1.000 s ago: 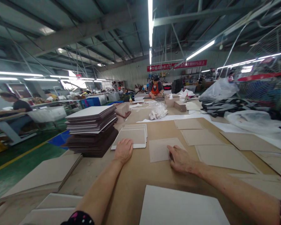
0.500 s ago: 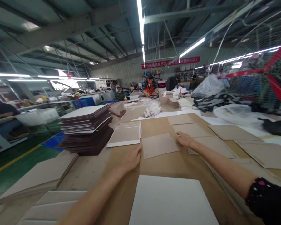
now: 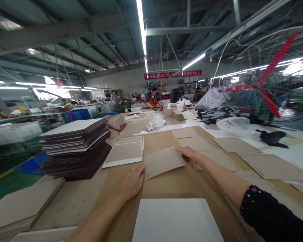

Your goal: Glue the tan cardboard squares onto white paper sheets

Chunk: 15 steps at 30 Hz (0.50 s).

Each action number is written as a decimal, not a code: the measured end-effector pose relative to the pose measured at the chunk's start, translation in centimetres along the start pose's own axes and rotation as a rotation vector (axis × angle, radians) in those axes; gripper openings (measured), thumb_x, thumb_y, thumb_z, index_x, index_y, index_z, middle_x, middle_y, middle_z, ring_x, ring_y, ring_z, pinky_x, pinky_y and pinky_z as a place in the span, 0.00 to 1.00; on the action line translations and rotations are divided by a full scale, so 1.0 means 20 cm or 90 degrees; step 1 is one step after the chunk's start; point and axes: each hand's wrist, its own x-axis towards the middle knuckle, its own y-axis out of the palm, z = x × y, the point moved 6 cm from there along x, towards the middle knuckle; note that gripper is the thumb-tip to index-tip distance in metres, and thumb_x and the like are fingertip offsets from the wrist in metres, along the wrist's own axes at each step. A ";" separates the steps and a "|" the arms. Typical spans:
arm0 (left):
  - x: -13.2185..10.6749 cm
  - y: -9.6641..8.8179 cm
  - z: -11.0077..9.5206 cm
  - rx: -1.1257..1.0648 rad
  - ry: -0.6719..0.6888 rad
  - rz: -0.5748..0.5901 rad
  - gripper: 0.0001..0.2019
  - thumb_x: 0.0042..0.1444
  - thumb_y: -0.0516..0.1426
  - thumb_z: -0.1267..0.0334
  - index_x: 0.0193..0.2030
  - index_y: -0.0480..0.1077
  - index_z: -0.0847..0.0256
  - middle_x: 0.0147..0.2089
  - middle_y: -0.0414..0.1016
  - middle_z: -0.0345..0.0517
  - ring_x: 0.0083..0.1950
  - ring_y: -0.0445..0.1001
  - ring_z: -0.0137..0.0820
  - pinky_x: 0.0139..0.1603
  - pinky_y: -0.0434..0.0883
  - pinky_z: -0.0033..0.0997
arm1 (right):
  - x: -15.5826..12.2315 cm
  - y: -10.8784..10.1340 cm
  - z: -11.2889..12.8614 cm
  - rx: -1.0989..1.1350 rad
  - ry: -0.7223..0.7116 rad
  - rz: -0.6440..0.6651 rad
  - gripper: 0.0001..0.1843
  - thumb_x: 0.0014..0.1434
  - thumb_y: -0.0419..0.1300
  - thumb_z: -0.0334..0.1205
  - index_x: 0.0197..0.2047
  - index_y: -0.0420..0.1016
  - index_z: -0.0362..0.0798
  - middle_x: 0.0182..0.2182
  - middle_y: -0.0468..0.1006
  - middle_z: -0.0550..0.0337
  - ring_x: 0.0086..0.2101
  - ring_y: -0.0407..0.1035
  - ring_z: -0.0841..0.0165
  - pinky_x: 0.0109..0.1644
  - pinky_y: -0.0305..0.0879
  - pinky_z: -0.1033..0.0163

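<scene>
A taupe rectangular sheet (image 3: 164,163) is held just in front of me over the brown board on the table. Its right edge is tilted up slightly, and my right hand (image 3: 188,154) pinches it there, with fingertips partly behind the sheet. At its left edge my left hand (image 3: 132,181) is closed, thumb and fingers at the border. Nearer to me lies a white panel (image 3: 174,220). Left of the sheet, several taupe panels with white borders (image 3: 125,153) overlap one another.
A tall stack of dark-edged panels (image 3: 74,148) stands on the left. More taupe sheets (image 3: 275,164) lie spread on the right. Crumpled clear plastic (image 3: 155,121) sits farther back. A large fan with red blades (image 3: 259,85) is at right. A co-worker (image 3: 154,95) works at the table's far end.
My right hand has closed on the sheet's right edge and raised it a little. My left hand stays at the left edge. The whole view has shifted, with things appearing farther left.
</scene>
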 end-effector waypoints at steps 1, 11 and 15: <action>0.00 0.00 0.00 -0.001 -0.001 -0.001 0.22 0.64 0.44 0.65 0.62 0.65 0.62 0.58 0.74 0.54 0.60 0.70 0.38 0.64 0.63 0.40 | -0.01 -0.01 0.01 0.034 0.001 0.010 0.14 0.68 0.59 0.44 0.51 0.71 0.43 0.44 0.74 0.54 0.38 0.72 0.65 0.40 0.74 0.57; -0.02 -0.13 -0.23 0.029 -0.062 -0.113 0.49 0.46 0.63 0.45 0.69 0.51 0.69 0.66 0.58 0.64 0.68 0.57 0.51 0.68 0.57 0.49 | -0.27 0.08 0.31 0.211 -0.101 -0.024 0.21 0.66 0.61 0.38 0.61 0.64 0.47 0.50 0.70 0.52 0.41 0.71 0.63 0.41 0.74 0.56; -0.04 -0.21 -0.42 0.044 -0.089 -0.168 0.45 0.48 0.64 0.55 0.70 0.51 0.66 0.60 0.64 0.62 0.61 0.66 0.52 0.60 0.65 0.48 | -0.48 0.15 0.50 0.230 -0.230 -0.063 0.40 0.57 0.67 0.32 0.68 0.52 0.50 0.55 0.65 0.49 0.44 0.70 0.60 0.43 0.73 0.54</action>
